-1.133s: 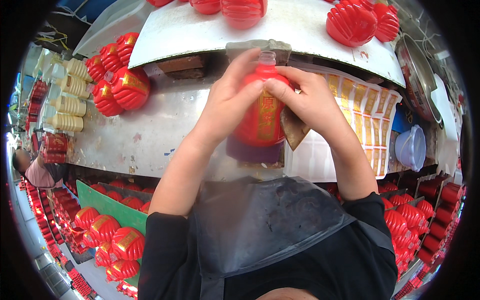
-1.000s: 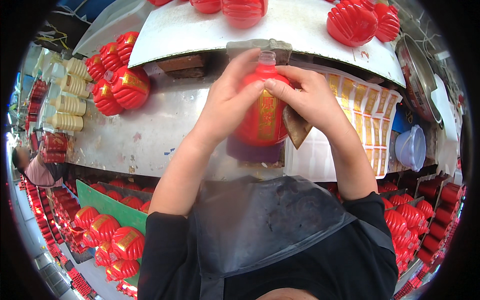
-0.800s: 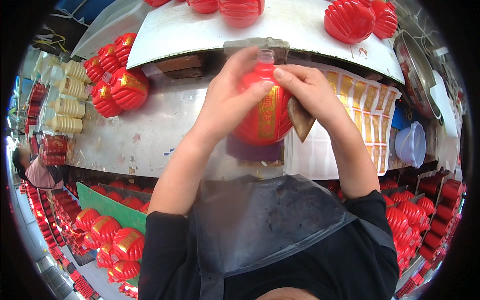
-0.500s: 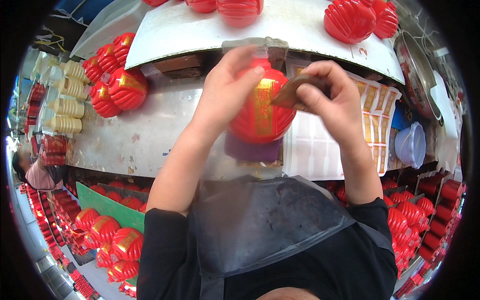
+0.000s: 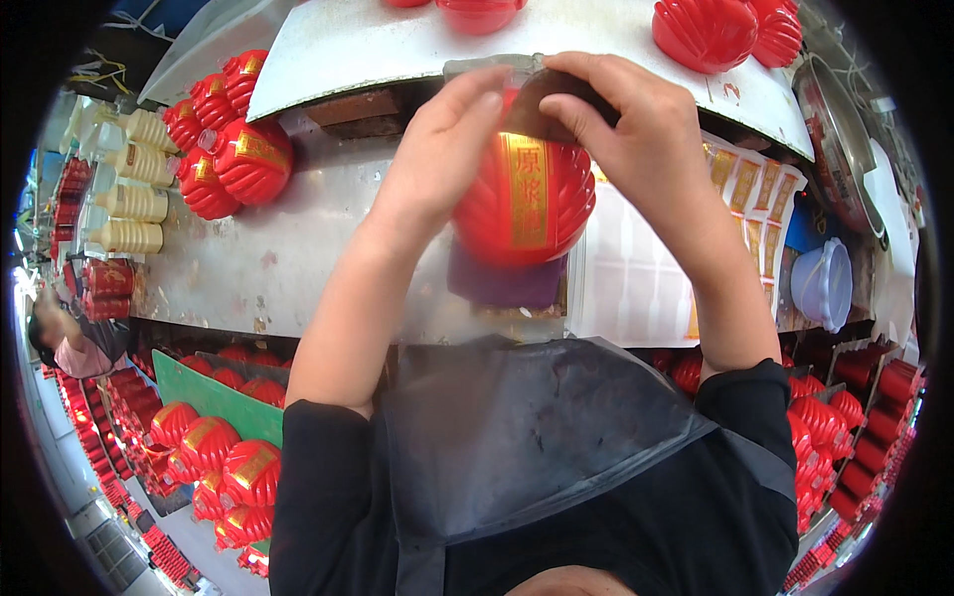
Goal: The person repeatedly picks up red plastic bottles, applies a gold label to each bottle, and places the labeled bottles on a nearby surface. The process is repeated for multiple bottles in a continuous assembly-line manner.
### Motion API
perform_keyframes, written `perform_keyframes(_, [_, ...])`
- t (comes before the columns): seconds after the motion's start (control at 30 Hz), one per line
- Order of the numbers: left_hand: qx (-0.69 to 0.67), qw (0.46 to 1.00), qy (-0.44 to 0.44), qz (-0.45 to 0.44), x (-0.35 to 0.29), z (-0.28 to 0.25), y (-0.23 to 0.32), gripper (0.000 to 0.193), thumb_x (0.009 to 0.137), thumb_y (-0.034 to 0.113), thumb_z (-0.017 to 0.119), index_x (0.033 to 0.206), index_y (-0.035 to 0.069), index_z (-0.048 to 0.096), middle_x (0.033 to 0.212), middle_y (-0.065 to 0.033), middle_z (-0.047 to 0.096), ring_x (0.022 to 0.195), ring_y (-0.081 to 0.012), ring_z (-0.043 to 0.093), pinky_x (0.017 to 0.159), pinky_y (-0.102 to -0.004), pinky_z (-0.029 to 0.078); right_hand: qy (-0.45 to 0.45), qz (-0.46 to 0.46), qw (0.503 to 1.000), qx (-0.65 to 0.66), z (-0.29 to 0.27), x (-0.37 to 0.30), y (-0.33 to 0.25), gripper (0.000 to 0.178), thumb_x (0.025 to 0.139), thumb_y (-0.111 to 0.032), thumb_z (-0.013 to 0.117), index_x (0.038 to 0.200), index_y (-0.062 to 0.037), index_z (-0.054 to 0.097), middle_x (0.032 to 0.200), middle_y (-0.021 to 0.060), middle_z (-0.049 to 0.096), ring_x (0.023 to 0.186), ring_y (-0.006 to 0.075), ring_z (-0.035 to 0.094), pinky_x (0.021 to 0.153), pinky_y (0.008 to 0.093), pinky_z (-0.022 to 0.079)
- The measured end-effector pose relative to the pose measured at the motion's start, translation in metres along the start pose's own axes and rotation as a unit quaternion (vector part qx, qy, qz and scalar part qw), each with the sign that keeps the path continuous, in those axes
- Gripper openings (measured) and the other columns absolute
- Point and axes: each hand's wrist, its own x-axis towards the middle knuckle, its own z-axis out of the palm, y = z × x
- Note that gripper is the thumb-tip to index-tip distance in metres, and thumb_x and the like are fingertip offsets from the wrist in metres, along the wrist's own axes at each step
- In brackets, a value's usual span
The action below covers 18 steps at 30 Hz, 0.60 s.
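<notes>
A round red ribbed bottle [image 5: 568, 214] lies in front of me with a gold label [image 5: 530, 194] down its middle, propped on a purple pad [image 5: 504, 281]. My left hand [image 5: 445, 144] is closed around the bottle's upper left side by the neck. Pinched between the thumb and fingers of my right hand [image 5: 641, 124] is a flat brown scraper [image 5: 537, 107]. Its edge rests at the upper end of the label, and it hides part of the bottle's shoulder. The bottle's neck is mostly covered by my hands.
A sheet of gold labels [image 5: 631, 263] lies to the right, beside a pale blue bucket [image 5: 823, 286]. More red bottles [image 5: 253, 164] stand at the left and on the white raised board [image 5: 586, 40]. Cream bottles [image 5: 134, 204] line the far left, where another person [image 5: 75, 338] appears.
My right hand and the scraper have moved up from the label's middle to its upper end. My left hand stays on the bottle. The whole view has shifted slightly.
</notes>
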Motion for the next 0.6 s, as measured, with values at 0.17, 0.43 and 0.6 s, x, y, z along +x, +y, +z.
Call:
perform_keyframes(0.17, [0.020, 0.999, -0.014, -0.026, 0.012, -0.008, 0.005, 0.040, 0.110, 0.022, 0.060, 0.141, -0.002, 0.059, 0.124, -0.0068, 0.071, 0.110, -0.0120, 0.068, 0.097, -0.0283, 0.056, -0.023, -0.092, 0.994, 0.051, -0.004, -0.032, 0.009, 0.032, 0.074, 0.010, 0.083, 0.102, -0.0031, 0.074, 0.103, 0.0113, 0.078, 0.091, 0.0257, 0.078, 0.076, 0.0325, 0.062])
perform_keyframes(0.43, [-0.044, 0.994, 0.037, -0.093, 0.010, -0.007, 0.013, 0.028, 0.108, 0.023, 0.065, 0.124, 0.000, 0.066, 0.118, -0.0091, 0.072, 0.104, -0.0136, 0.070, 0.095, -0.0307, 0.059, -0.098, -0.173, 0.975, 0.096, 0.003, -0.108, -0.024, 0.019, 0.078, 0.004, 0.078, 0.095, -0.0034, 0.074, 0.100, 0.0107, 0.077, 0.091, 0.0288, 0.077, 0.079, 0.0388, 0.063])
perform_keyframes(0.6, [-0.111, 0.990, 0.082, -0.024, -0.014, 0.002, 0.015, 0.021, 0.105, 0.016, 0.069, 0.118, 0.001, 0.063, 0.117, -0.0103, 0.072, 0.109, -0.0178, 0.069, 0.098, -0.0334, 0.058, -0.011, 0.109, 0.970, 0.216, -0.003, -0.084, -0.040, 0.025, 0.091, 0.001, 0.077, 0.116, -0.0009, 0.073, 0.101, 0.0138, 0.078, 0.088, 0.0179, 0.077, 0.077, 0.0305, 0.060])
